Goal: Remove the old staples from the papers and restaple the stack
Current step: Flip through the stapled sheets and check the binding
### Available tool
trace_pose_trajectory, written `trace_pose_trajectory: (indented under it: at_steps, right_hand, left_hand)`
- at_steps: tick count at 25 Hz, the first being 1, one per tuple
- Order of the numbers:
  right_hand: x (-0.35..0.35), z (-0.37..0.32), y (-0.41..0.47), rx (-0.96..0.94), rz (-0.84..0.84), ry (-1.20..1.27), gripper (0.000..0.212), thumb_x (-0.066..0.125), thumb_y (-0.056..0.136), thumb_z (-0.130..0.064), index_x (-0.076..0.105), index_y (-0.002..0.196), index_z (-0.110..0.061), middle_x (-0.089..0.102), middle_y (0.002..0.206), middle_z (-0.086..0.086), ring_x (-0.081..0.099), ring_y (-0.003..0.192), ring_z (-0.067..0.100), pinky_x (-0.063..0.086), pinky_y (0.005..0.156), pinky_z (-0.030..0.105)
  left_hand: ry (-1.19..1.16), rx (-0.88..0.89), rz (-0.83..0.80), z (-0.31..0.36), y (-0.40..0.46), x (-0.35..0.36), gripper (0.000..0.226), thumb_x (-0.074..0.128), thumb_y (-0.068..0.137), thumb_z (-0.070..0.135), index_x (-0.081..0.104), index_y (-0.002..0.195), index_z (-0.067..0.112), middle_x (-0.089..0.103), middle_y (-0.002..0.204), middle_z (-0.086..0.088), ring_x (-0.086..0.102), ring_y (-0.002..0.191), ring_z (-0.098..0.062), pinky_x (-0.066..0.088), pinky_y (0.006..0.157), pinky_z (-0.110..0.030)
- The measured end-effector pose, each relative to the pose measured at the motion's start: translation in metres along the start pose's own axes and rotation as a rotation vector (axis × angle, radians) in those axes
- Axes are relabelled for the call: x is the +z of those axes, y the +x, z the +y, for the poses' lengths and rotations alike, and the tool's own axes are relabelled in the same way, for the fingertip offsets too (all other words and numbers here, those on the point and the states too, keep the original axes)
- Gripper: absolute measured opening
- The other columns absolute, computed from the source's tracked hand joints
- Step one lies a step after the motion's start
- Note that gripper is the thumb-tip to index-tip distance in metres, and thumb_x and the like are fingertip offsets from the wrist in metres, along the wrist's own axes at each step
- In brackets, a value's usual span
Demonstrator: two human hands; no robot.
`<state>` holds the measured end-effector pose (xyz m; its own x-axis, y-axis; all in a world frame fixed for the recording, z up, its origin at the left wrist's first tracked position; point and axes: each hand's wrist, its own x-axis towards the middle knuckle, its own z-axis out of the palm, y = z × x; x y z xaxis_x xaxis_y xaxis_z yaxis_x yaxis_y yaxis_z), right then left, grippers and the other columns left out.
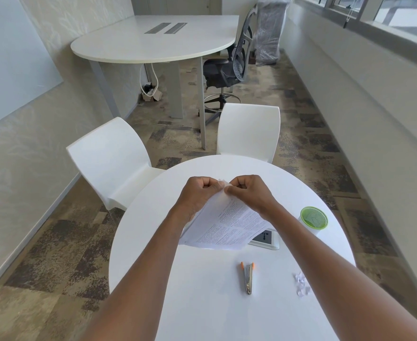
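Both hands work at the far corner of the papers (229,222), lifted a little above the counter (202,303). On the left hand (197,190) the fingers are curled and pinch the corner from its side; the right hand (249,190) also has its fingers curled and pinches the same corner from the other side. The two hands almost touch each other there. The near part of the stack hangs down and rests on the counter, partly over a white device (267,239) with a dark spot on its face.

I judge that the step in hand is the removal of an old staple with the bare fingers, because the grip is exactly on the corner. The staple itself is too small to see, so I cannot say if it is already out. Small torn paper bits (302,286) lie near the right forearm, well apart from the stack.

The stapler (247,279), with orange tips, lies untouched on the counter between the forearms, near the stack. The next move, in my opinion, calls for a careful pull so that the corner does not tear more, then squaring the sheets before restapling.

One container is in view: a cup with a green patterned lid (313,217) stands just beside the right forearm. The lid is on, so its content is hidden.
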<state>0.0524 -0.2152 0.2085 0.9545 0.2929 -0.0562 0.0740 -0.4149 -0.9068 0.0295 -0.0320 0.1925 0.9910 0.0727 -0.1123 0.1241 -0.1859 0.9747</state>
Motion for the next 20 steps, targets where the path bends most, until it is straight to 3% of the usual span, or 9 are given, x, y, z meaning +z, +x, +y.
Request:
trace_pose_trajectory:
  at_steps: [5, 8, 10, 13, 15, 17, 18, 20]
  right_hand:
    - [-0.016, 0.007, -0.006, -0.043, -0.15, -0.027, 0.004, 0.074, 0.084, -0.021, 0.072, 0.082, -0.018, 0.07, 0.073, 0.003, 0.057, 0.064, 0.01, 0.044, 0.061, 0.025]
    - [-0.026, 0.016, -0.011, -0.127, -0.203, -0.299, 0.017, 0.075, 0.083, -0.024, 0.065, 0.07, -0.029, 0.064, 0.062, -0.02, 0.049, 0.054, -0.002, 0.037, 0.054, 0.013]
    - [-0.024, 0.02, -0.013, -0.154, -0.185, -0.401, 0.024, 0.073, 0.083, -0.026, 0.058, 0.064, -0.029, 0.057, 0.057, -0.023, 0.047, 0.051, -0.001, 0.036, 0.051, 0.014]
    - [-0.016, 0.021, -0.012, -0.197, -0.06, -0.454, 0.023, 0.066, 0.081, -0.024, 0.056, 0.061, -0.028, 0.057, 0.057, -0.019, 0.047, 0.053, 0.004, 0.033, 0.049, 0.02]
    - [-0.01, 0.019, -0.01, -0.205, 0.033, -0.504, 0.018, 0.061, 0.08, -0.02, 0.056, 0.063, -0.018, 0.059, 0.058, -0.004, 0.048, 0.054, 0.012, 0.041, 0.054, 0.035]
    - [-0.003, 0.015, -0.007, -0.2, 0.112, -0.577, 0.018, 0.058, 0.081, -0.018, 0.05, 0.066, -0.011, 0.056, 0.058, 0.005, 0.051, 0.059, 0.028, 0.042, 0.054, 0.039]
    - [0.0, 0.014, -0.006, -0.195, 0.143, -0.608, 0.019, 0.057, 0.081, -0.017, 0.047, 0.066, -0.012, 0.054, 0.059, 0.005, 0.05, 0.059, 0.031, 0.04, 0.054, 0.038]
    - [0.008, 0.013, -0.003, -0.194, 0.192, -0.66, 0.019, 0.055, 0.084, -0.015, 0.043, 0.069, -0.012, 0.055, 0.065, 0.005, 0.051, 0.062, 0.033, 0.039, 0.053, 0.036]
  left_hand:
    - [0.035, 0.016, -0.054, 0.004, 0.004, -0.007, 0.015, 0.073, 0.088, 0.037, 0.076, 0.079, 0.025, 0.073, 0.077, 0.015, 0.06, 0.067, 0.003, 0.048, 0.067, -0.018]
    - [0.005, 0.024, -0.078, 0.006, 0.006, -0.016, 0.017, 0.073, 0.088, 0.041, 0.076, 0.08, 0.026, 0.072, 0.083, 0.01, 0.058, 0.072, -0.006, 0.047, 0.072, -0.026]
    - [0.035, 0.051, -0.075, 0.009, 0.008, -0.021, 0.017, 0.072, 0.088, 0.041, 0.076, 0.081, 0.026, 0.074, 0.085, 0.007, 0.059, 0.072, -0.008, 0.047, 0.072, -0.029]
    - [0.417, 0.186, 0.123, 0.008, 0.007, -0.018, 0.013, 0.067, 0.092, 0.036, 0.073, 0.096, 0.025, 0.074, 0.096, 0.005, 0.063, 0.082, -0.012, 0.049, 0.077, -0.032]
    - [0.716, 0.284, 0.374, -0.003, -0.01, -0.001, 0.031, 0.064, 0.093, 0.03, 0.062, 0.123, 0.021, 0.067, 0.121, 0.001, 0.061, 0.104, -0.02, 0.051, 0.087, -0.039]
    - [0.679, 0.284, 0.493, -0.017, -0.035, 0.019, 0.046, 0.065, 0.092, 0.029, 0.053, 0.135, 0.017, 0.06, 0.132, -0.002, 0.059, 0.111, -0.024, 0.051, 0.091, -0.041]
    - [0.585, 0.223, 0.398, -0.023, -0.045, 0.029, 0.047, 0.067, 0.091, 0.034, 0.055, 0.133, 0.017, 0.063, 0.13, -0.001, 0.063, 0.11, -0.023, 0.051, 0.092, -0.038]
    - [0.518, 0.07, -0.012, -0.034, -0.064, 0.052, 0.05, 0.069, 0.085, 0.05, 0.062, 0.125, 0.02, 0.069, 0.124, 0.002, 0.067, 0.111, -0.018, 0.052, 0.094, -0.034]
